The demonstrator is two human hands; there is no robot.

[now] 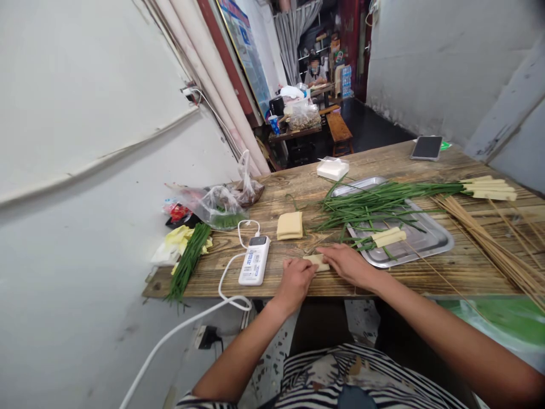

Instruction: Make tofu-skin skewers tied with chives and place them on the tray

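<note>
A pale yellow tofu-skin sheet [317, 261] lies on the wooden table near its front edge, seemingly folded or rolled into a narrow strip. My left hand [294, 279] has its fingers curled on the strip's left end. At the right end, my right hand [349, 264] bends its fingers over it, partly hiding it. Just beyond them sits a stack of square tofu-skin sheets [290, 225]. Right of my right hand, skewered tofu-skin rolls [389, 237] with green chives inside rest on a metal tray [438, 241].
Long chives [374, 199] lie across the tray; more rolls [489, 187] and bamboo skewers [489, 241] are at right. A power bank [254, 261] with white cables, a chive bundle [189, 261] and plastic bags [219, 204] occupy the left. A phone [427, 147] lies far right. Another person [315, 71] sits in the background.
</note>
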